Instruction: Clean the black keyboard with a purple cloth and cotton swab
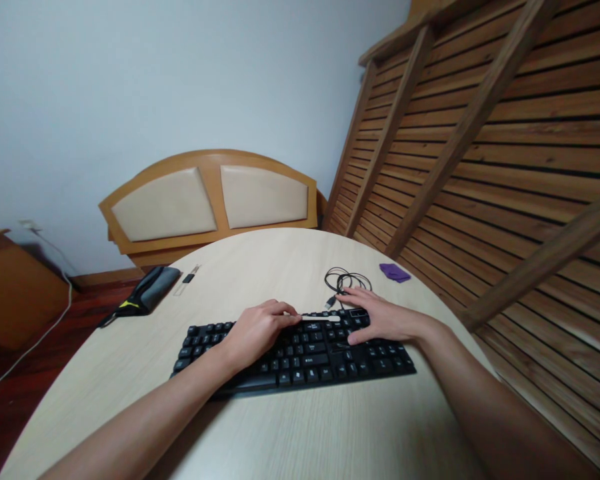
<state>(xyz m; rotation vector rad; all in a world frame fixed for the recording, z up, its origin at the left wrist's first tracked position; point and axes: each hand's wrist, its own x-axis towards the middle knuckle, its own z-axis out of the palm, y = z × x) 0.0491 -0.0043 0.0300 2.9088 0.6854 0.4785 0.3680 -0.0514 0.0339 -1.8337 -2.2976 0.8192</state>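
The keyboard (307,360) is of black plastic, long and flat, with many small square keys. A thin white stick (321,318), smooth and straight, lies over its upper rows. Behind is a thin black cable (337,273) in round loops, and near it a folded purple cloth (395,272). The table (370,427) is pale, with fine wood grain and a curved edge. Beyond it stand a headboard (211,193) with 2 cream panels and a rough slatted wooden frame (463,140). The left hand (260,330) bends over the keyboard, its fingers closed together on the stick's end. The right hand (380,319) spreads thumb and fingers wide at the keyboard's right part, gripping nothing visible.
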